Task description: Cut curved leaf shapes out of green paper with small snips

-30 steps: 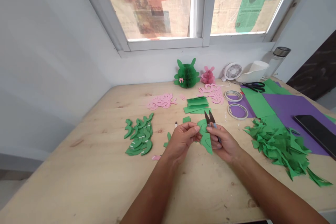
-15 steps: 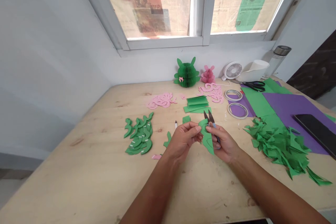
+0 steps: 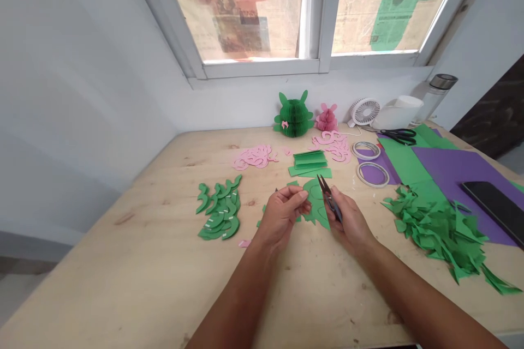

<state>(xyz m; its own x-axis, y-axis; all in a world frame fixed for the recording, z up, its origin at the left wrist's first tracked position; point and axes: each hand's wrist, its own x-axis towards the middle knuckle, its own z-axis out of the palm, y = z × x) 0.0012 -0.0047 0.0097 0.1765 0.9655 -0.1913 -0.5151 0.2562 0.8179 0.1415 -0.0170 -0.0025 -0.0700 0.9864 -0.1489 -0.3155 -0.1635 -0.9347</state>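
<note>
Between finger and thumb, my left hand [image 3: 285, 211] pinches the edge of a piece of green paper [image 3: 316, 208] with curved outlines marked on it. My right hand [image 3: 349, 217] is closed around small dark thread snips [image 3: 329, 198], their two blades apart and pointing up and away beside the paper's right edge. Left of my hands lies a pile of green curved paper cutouts [image 3: 221, 215], some with white strips on them. Beyond the hands is a stack of folded green paper [image 3: 310, 161].
Pink paper scraps [image 3: 254, 157] lie toward the back. Two tape rolls [image 3: 373, 174], a heap of green offcuts [image 3: 442, 232], purple sheets [image 3: 454, 174], a phone [image 3: 493, 210] and black scissors [image 3: 397, 135] are on the right. A green honeycomb figure [image 3: 293, 118] and a small fan [image 3: 364, 113] stand by the wall.
The green paper has turned to show more of its face. My right hand has let go of it and brought the snips upright beside it, blades apart.
</note>
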